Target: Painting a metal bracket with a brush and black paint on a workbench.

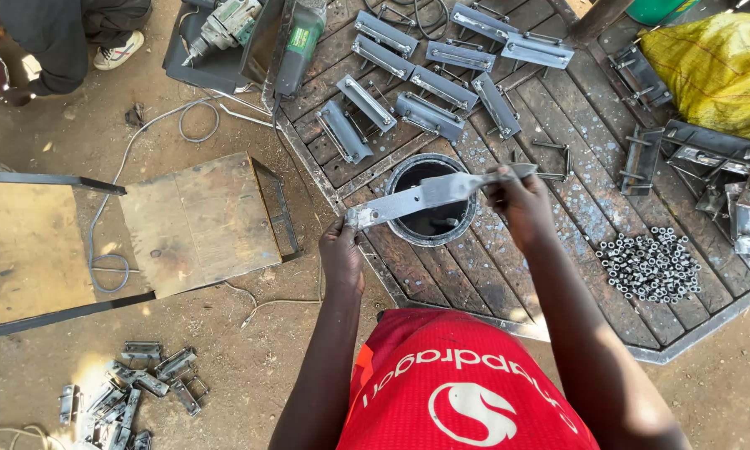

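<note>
fingers of 2 hands (341, 250) (516, 200) grip metal bracket (429, 193).

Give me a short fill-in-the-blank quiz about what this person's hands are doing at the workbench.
1. Both hands hold one long flat ____ bar by its ends.
2. The bar crosses above a round ____ in the wooden table.
3. The left hand grips the end nearer the ____ ground.
4. By the right hand lies a pile of small metal ____.

Missing words: metal; hole; dirt; nuts
</note>
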